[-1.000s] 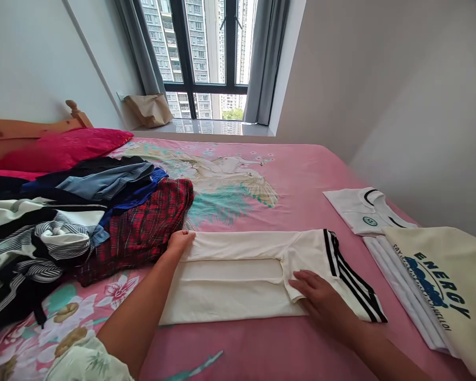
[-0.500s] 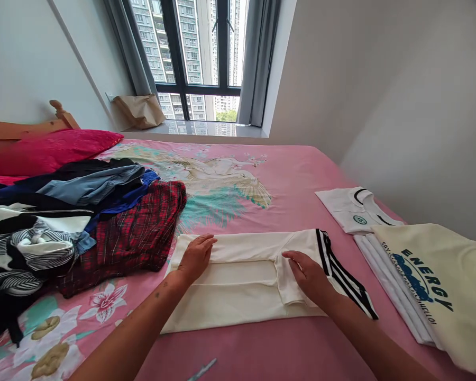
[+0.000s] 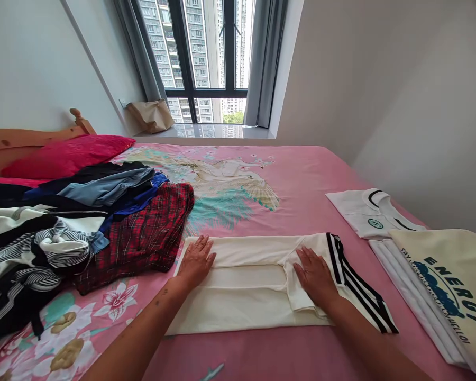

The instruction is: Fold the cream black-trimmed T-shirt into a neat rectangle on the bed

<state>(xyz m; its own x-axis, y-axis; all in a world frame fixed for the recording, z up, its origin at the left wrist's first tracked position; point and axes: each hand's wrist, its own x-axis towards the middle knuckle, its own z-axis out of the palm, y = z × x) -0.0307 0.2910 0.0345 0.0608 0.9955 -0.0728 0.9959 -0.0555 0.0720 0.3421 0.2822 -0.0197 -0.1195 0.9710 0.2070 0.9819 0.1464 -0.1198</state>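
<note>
A cream T-shirt with black-striped sleeve cuffs lies folded into a long strip across the pink bed sheet. My left hand rests flat on its left end, fingers spread. My right hand lies flat on the folded-in sleeve near the striped cuff, fingers stretched out. Neither hand holds anything.
A heap of unfolded clothes, with a red plaid piece on its near side, fills the left of the bed. Folded shirts lie at the right, beside the wall. A red pillow and a wooden headboard are at the back left.
Both hands slid along the folded shirt. The left moved from its far left corner onto the cloth, the right from the near edge up beside the striped cuff.
</note>
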